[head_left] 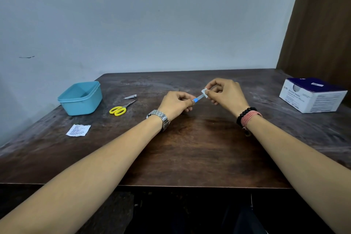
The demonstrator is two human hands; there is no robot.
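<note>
We hold a slim clear plastic stick with a blue band point(197, 99) above the middle of the dark wooden table point(190, 148). Our left hand point(175, 103) pinches its blue end between curled fingers, and our right hand point(226, 93) pinches a small white folded pad point(204, 93) around its other end. A light blue plastic tub point(80, 99) and yellow-handled scissors point(121, 109) lie well to the left.

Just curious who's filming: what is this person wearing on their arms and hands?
No sleeves or gloves show. By the left hand sits a silver metal-link watch; by the right hand, a black bead bracelet and a band of pinkish-red thread.
</note>
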